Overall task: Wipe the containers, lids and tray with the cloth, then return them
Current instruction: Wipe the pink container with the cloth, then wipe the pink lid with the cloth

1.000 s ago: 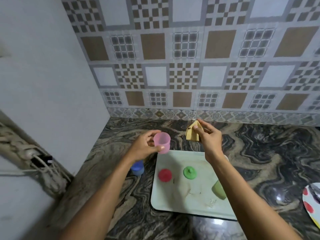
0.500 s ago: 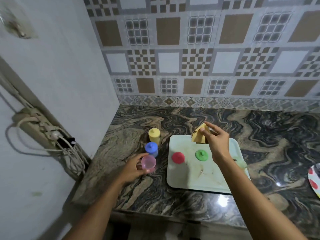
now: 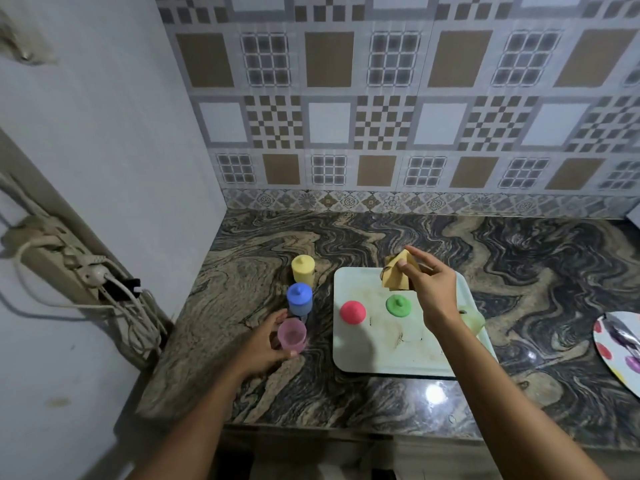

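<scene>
head — translucent pink cup (image 3: 292, 336), marbled counter (image 3: 526, 271)

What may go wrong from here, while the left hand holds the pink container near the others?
1. The pink container in the left hand is very close to the blue container; a careless nudge might topple that one.
2. The green container is half hidden behind the right forearm at the tray edge; if the arm swings while wiping with the cloth, it might knock it off.
</scene>
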